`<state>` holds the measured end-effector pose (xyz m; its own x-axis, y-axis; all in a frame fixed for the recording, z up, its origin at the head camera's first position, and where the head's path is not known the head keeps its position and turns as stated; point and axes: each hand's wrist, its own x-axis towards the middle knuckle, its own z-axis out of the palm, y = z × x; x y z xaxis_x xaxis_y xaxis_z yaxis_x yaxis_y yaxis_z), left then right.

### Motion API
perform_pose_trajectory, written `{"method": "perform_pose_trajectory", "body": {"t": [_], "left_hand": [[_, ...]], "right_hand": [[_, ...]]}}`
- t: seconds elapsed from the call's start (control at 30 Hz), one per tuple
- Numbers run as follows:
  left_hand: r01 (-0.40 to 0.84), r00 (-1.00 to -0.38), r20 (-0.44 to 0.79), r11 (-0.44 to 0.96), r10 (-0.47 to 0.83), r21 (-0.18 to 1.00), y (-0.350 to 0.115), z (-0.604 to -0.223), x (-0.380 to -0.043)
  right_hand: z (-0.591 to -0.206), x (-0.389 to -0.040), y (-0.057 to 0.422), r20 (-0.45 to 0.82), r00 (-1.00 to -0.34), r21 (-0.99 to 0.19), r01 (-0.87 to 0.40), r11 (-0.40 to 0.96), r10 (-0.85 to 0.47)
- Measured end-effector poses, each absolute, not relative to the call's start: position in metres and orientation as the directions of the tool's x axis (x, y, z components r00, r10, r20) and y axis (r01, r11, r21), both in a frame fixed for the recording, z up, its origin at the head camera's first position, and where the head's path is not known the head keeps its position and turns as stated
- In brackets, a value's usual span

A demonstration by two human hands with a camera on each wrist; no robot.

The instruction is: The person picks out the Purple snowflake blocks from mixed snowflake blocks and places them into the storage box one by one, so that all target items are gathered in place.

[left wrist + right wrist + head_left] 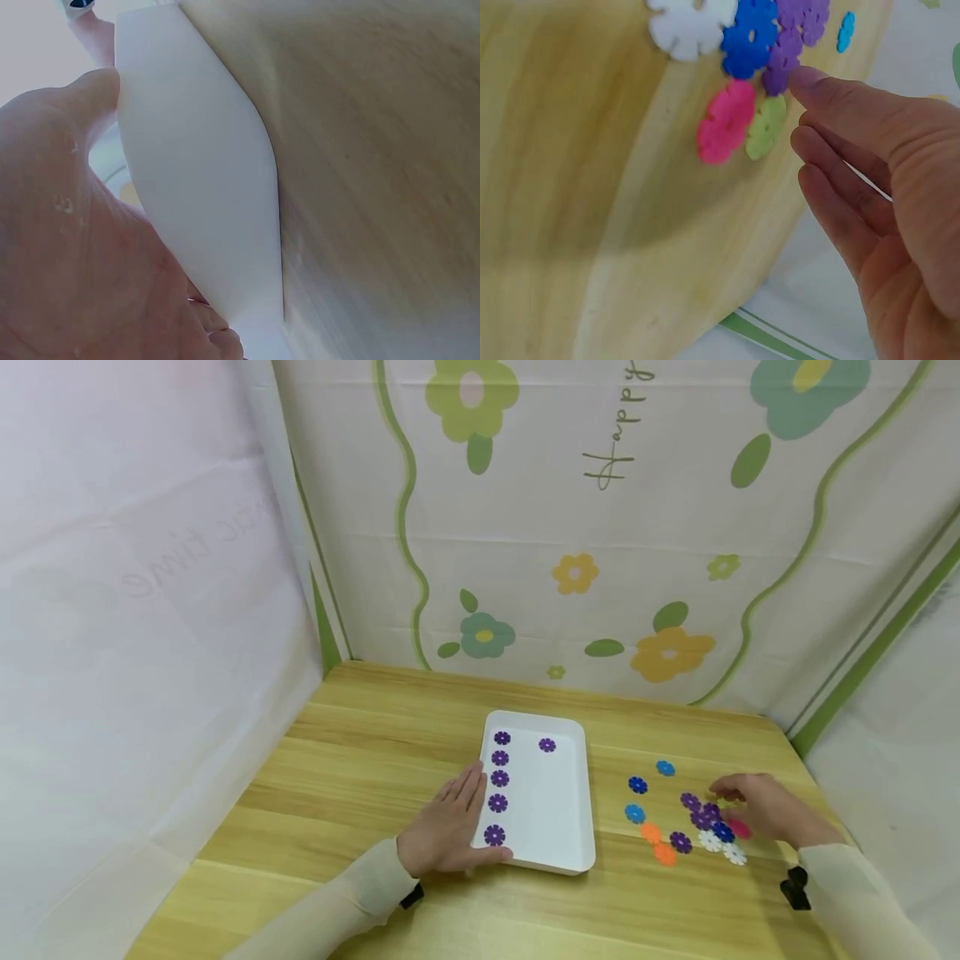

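Cream sleeves run in from the bottom of the head view to two bare hands. The left hand (450, 827), at lower centre, rests on the white tray (546, 810), its fingers lying along the left wall and its thumb spread wide over the lower-left corner. The right hand (761, 806), at right, hovers over a cluster of discs, its fingers loosely bent; in the right wrist view the thumb is apart from the visible fingers, with its tip over the purple discs (782, 62). The pink disc (726, 122) and the lime disc (766, 127) lie just beside that hand, left of its fingertips. Nearby in the head view lie two white discs (709, 841), two dark blue discs (637, 785), two light blue discs (635, 813) and two orange discs (664, 854), these last at the cluster's lower left.

Inside the tray, five purple discs form a column down the left side, next to the left hand; a sixth lies at upper right. Tray and cluster sit on a pale wood-grain counter (390, 727).

Beyond its far edge hangs a flower-print curtain (525, 510) with green wavy lines; white curtains close off both sides. At upper centre, sideways lettering reads "Happy"; on the left curtain (150, 693), faint reversed letters include "time".
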<state>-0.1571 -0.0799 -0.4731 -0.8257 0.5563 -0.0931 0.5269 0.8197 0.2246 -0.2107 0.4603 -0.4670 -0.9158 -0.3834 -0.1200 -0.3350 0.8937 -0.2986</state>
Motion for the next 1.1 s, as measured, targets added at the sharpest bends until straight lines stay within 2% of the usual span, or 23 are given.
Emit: {"method": "perform_pose_trajectory", "body": {"t": [0.13,0.27,0.57,0.77,1.1], "left_hand": [[0.527,-0.826,-0.092,0.820,0.556,0.224,-0.079,-0.471,-0.156],[0.533,-0.823,-0.086,0.815,0.562,0.230,-0.080,-0.472,-0.156],[0.538,-0.824,-0.065,0.813,0.563,0.225,-0.081,-0.481,-0.158],[0.538,-0.824,-0.075,0.816,0.562,0.209,-0.079,-0.479,-0.158],[0.521,-0.827,-0.109,0.825,0.551,0.219,-0.079,-0.472,-0.157]], "right_hand": [[-0.475,-0.208,0.457,-0.078,-0.908,-0.267,-0.379,0.886,-0.411],[-0.476,-0.209,0.456,-0.076,-0.907,-0.289,-0.377,0.880,-0.414],[-0.468,-0.218,0.456,-0.171,-0.893,-0.403,-0.322,0.856,-0.416],[-0.451,-0.229,0.454,-0.207,-0.880,-0.389,-0.328,0.861,-0.428],[-0.416,-0.254,0.400,-0.209,-0.838,-0.393,-0.399,0.828,-0.503]]}}
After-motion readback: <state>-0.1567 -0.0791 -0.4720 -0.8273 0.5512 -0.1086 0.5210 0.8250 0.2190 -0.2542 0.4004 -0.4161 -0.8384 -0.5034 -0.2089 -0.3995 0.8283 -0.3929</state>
